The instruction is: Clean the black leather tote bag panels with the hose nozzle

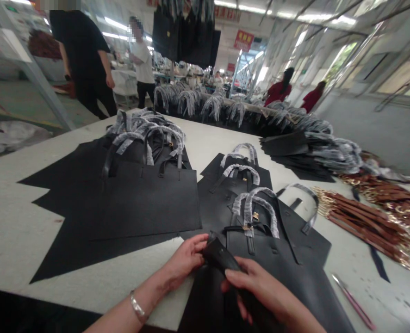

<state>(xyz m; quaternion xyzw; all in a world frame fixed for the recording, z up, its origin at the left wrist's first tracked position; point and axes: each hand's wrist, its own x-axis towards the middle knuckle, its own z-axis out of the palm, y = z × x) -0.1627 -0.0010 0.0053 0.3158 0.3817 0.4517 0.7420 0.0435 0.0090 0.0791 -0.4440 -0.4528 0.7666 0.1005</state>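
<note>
My right hand is wrapped round a black leather strap, whose wide end points up and away from me. At that end, the curled fingers of my left hand hold its left edge; the fingertips are partly hidden. Beneath both hands lies a black leather bag panel. Just beyond them, plastic-wrapped bag handles arch up beside a small gold clasp. A stack of black bag panels with wrapped handles spreads to the left of my hands.
On the right of the pale table lie a pink-handled pointed tool and bundled brown straps with gold hardware. More black bag pieces are piled at the far right. A person in black stands beyond the table, at left.
</note>
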